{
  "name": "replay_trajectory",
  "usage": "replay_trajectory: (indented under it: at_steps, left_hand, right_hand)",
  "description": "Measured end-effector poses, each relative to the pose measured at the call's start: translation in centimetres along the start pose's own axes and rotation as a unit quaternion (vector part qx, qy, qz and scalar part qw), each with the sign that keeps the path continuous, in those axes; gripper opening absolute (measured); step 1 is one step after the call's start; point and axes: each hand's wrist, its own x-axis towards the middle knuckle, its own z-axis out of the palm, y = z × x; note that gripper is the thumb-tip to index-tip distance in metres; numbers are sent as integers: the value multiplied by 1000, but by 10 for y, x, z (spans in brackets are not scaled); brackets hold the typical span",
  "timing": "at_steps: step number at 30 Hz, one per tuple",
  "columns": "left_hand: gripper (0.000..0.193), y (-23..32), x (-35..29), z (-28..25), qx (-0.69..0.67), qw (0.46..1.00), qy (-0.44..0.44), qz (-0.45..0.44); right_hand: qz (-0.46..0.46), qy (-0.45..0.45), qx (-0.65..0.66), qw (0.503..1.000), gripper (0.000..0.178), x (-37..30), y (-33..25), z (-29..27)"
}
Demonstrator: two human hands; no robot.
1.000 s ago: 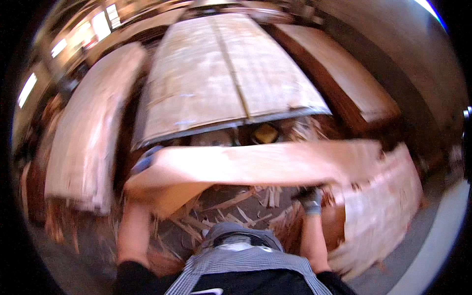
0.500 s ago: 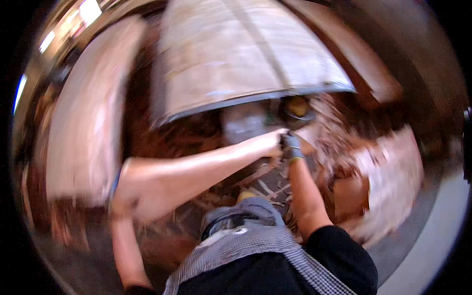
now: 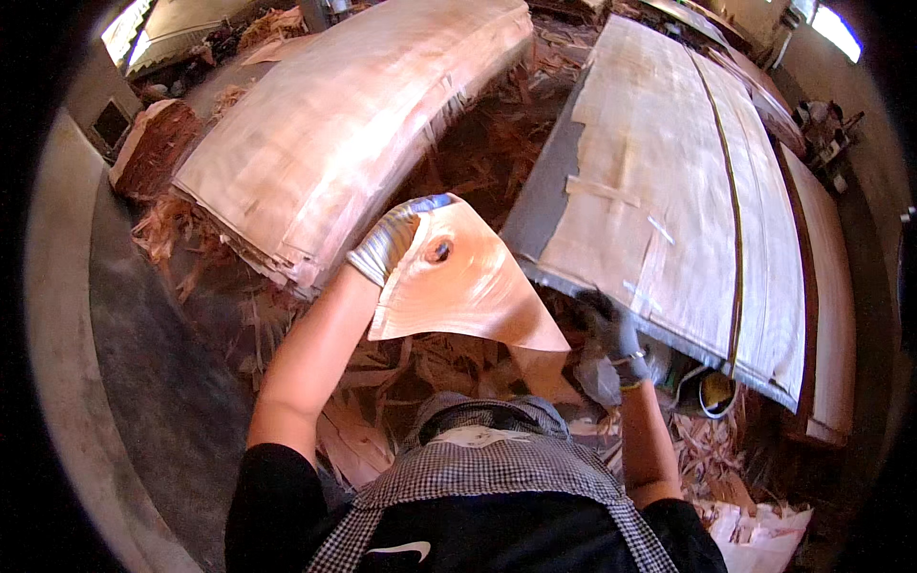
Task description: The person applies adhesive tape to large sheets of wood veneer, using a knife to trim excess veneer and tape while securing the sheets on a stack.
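Observation:
A thin sheet of wood veneer (image 3: 468,286) with a dark knot hole curls in front of my chest. My left hand (image 3: 392,239), in a grey glove, grips its upper left corner. My right hand (image 3: 607,329), in a dark glove, holds the sheet's lower right end, just below the near edge of the wide veneer-covered table (image 3: 669,191). To the left lies a tall stack of veneer sheets (image 3: 334,134).
Veneer scraps (image 3: 363,401) litter the floor around my legs. More stacked sheets (image 3: 826,306) run along the right. A reddish block (image 3: 153,143) sits at the far left beside a grey concrete strip (image 3: 143,382). A white bag (image 3: 755,530) lies at lower right.
The view has swung left. The long veneer sheet held level across my front now hangs curled between my hands, the left hand raised toward the stack and the right hand lower.

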Motion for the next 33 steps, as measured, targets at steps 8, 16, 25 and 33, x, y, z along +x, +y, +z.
replay_trajectory:
  at_steps: [8,16,25,33]
  left_hand:
    - [18,71,26,-73,-291,911,238,169]
    - [16,137,98,-144,-246,932,155,219]
    - [53,198,214,-213,-293,948,-1,125]
    - [79,-1,268,-280,-331,858,-53,-390]
  right_hand:
    - [-218,-154,51,962,41,132,-116,114]
    - [-297,-81,-55,950,86,252,-125,179]
    - [-187,230,26,955,15,419,-152,208]
    - [-146,433,278,845,14,515,-183,28]
